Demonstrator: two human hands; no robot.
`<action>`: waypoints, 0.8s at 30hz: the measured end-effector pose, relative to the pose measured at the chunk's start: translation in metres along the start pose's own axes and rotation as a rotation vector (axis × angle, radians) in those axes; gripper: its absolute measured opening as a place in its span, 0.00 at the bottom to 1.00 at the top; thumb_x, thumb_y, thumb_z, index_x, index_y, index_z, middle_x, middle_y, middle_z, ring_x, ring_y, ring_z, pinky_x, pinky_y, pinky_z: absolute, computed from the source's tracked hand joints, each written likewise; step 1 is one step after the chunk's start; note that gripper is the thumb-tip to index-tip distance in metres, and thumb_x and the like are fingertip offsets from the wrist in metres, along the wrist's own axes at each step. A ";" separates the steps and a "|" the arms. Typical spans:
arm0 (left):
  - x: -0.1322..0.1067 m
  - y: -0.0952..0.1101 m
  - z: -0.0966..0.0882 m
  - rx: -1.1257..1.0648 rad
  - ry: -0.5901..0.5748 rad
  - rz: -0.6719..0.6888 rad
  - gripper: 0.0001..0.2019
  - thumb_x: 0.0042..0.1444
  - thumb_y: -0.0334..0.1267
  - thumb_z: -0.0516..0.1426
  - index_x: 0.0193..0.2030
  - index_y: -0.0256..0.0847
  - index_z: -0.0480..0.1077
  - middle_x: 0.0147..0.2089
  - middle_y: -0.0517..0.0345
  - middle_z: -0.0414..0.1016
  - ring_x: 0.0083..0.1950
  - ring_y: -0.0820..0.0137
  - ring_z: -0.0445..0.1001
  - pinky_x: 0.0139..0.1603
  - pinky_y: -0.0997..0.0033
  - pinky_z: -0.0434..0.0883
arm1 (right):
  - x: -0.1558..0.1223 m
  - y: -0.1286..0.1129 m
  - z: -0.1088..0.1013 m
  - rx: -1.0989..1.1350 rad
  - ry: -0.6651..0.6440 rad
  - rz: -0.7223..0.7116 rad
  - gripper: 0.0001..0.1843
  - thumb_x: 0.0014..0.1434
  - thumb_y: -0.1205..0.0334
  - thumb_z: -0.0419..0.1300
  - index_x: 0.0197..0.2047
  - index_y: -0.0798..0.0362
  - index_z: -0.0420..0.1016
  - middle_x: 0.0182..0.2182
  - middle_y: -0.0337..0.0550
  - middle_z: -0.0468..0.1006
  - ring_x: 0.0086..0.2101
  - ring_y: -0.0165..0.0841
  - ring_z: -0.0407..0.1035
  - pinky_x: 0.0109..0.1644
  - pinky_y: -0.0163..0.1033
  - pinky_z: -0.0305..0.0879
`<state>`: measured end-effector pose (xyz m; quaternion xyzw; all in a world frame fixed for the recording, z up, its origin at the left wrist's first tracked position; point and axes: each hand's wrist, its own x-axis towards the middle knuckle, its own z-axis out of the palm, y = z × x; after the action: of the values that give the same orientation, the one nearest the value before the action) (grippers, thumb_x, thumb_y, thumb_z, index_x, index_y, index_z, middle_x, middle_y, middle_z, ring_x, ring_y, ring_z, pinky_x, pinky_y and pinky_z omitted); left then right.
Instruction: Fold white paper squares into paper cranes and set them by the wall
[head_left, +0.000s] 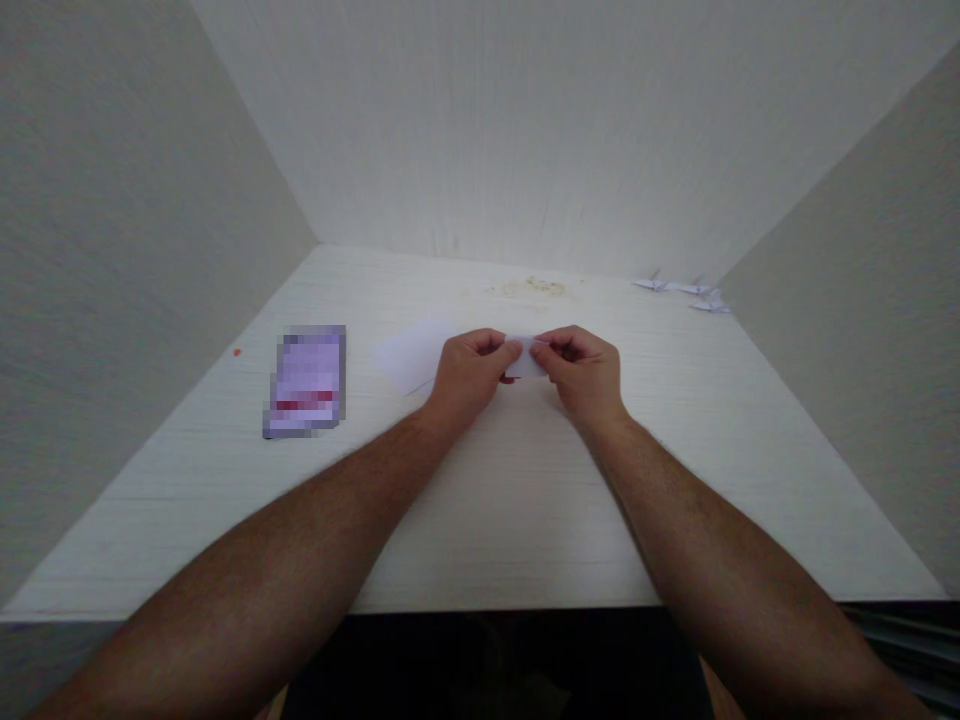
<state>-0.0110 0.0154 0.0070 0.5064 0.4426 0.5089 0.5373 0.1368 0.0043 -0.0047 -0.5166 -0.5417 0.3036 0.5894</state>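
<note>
White paper: a small rectangular piece (527,358) sits between two bare hands, just right of the centre of the frame; whether it touches the table below is hard to tell.
Left hand: the hand (471,370) is closed to a narrow pinch, thumb on top of the paper's left end, fingers curled behind.
Right hand: the other hand (585,368) mirrors it at the paper's right end, its thumb close to the first.
Thumbs on paper: the step in hand looks like lining up or creasing this piece; any fold line is too small to make out.
Next move: it seems to call for even edges, a firm grip at one end and a thumb free to press along the other.
Loose sheet: white paper (416,352) lies flat left of centre, partly behind the left hand.
Pixelated rectangle: a purplish, phone-like object (307,380) with a red band, left of the frame.
Paper cranes: small pointed white figures (711,302), by their shape, cluster at upper right.
Tabletop: pale, wood-grained (517,500), with brownish marks (532,288) near the back wall (480,130).
</note>
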 end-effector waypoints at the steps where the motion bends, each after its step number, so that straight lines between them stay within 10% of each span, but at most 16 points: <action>1: 0.001 -0.001 0.000 -0.001 0.008 -0.002 0.10 0.49 0.41 0.64 0.25 0.37 0.73 0.23 0.59 0.73 0.25 0.75 0.72 0.27 0.75 0.72 | 0.000 0.000 0.000 -0.003 -0.002 0.002 0.04 0.50 0.60 0.68 0.31 0.49 0.82 0.24 0.35 0.78 0.25 0.27 0.68 0.30 0.36 0.66; 8: 0.002 -0.001 0.000 -0.020 0.010 -0.021 0.09 0.49 0.40 0.61 0.24 0.37 0.74 0.22 0.59 0.71 0.24 0.74 0.70 0.27 0.73 0.73 | -0.003 -0.001 -0.003 -0.007 -0.043 -0.062 0.08 0.52 0.60 0.67 0.38 0.45 0.85 0.33 0.39 0.83 0.33 0.32 0.74 0.38 0.41 0.72; 24: 0.003 -0.001 -0.002 0.008 0.031 -0.007 0.07 0.47 0.37 0.62 0.23 0.37 0.73 0.20 0.59 0.72 0.21 0.74 0.70 0.24 0.74 0.70 | 0.001 -0.012 -0.004 0.055 -0.015 0.046 0.06 0.46 0.61 0.69 0.30 0.51 0.82 0.21 0.35 0.75 0.21 0.25 0.63 0.24 0.34 0.61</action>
<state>-0.0130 0.0184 0.0061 0.4991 0.4544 0.5131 0.5302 0.1382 0.0006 0.0075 -0.5102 -0.5254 0.3357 0.5924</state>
